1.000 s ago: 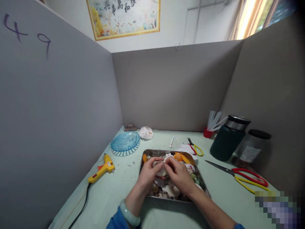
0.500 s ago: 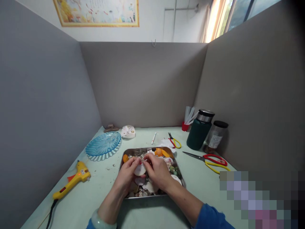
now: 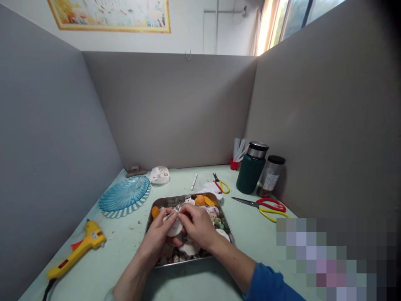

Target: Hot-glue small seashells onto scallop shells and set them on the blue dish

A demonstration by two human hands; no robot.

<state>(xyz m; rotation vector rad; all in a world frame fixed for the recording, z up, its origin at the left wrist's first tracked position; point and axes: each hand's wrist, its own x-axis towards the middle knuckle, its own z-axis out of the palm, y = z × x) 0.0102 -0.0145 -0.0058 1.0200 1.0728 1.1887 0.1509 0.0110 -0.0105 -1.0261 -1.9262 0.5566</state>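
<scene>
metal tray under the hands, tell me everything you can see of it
The metal tray looks shiny, silvery and shallow, with raised walls, a thin rim and rounded corners. It lies flat on the pale green tabletop, filled with mixed small pieces: orange ones toward the far side, green ones at the right, white ones among others near the front. The left hand and right hand are over it, hiding part of the inside; whether either touches it is unclear.

A white, round-edged piece [image 3: 176,228], its upper part covered, is held between both hands [image 3: 156,232] [image 3: 199,225].
</scene>
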